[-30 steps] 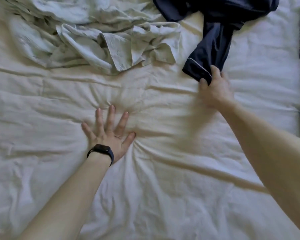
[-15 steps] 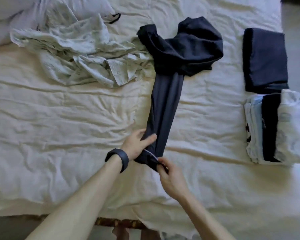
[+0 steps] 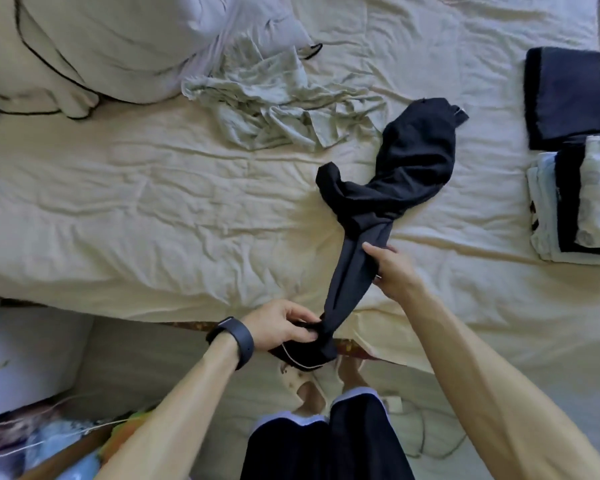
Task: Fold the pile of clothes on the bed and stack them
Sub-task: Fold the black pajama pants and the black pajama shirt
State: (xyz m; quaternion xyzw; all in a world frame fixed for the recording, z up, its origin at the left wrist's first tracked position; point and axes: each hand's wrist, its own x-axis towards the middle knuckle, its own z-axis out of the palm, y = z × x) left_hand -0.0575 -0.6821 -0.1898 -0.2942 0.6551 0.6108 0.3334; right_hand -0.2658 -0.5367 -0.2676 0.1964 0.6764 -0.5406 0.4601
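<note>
Both curled round the navy garment (image 3: 413, 161): left hand (image 3: 278, 325) bunching its piped cuff end past the bed's edge, right hand (image 3: 394, 268) pinching the taut leg higher up. Beyond, remainder crumpled on the cream sheet (image 3: 153, 202); pale green garment (image 3: 274, 109) heaped behind; folded stack (image 3: 568, 202) far right.

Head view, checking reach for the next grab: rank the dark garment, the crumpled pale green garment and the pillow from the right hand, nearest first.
1. dark garment, gripped by the right hand.
2. pale green garment, farther up-left.
3. pillow, far top-left corner.
</note>
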